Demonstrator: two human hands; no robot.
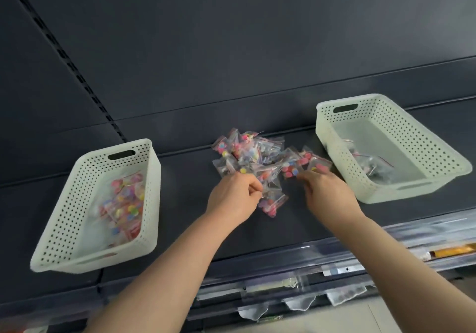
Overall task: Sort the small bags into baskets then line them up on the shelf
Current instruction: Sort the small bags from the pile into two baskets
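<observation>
A pile of small clear zip bags with coloured beads lies mid-shelf between two pale perforated baskets. The left basket holds several colourful bags. In the right basket lie a few bags with dark contents. My left hand pinches a bag of pink and purple beads at the pile's near edge. My right hand reaches into the pile's right side, fingers curled over a bag there; whether it grips the bag is unclear.
The dark shelf has a back panel with a slotted upright at the left. Along the front edge runs a clear label strip; several plastic tags hang on lower shelves.
</observation>
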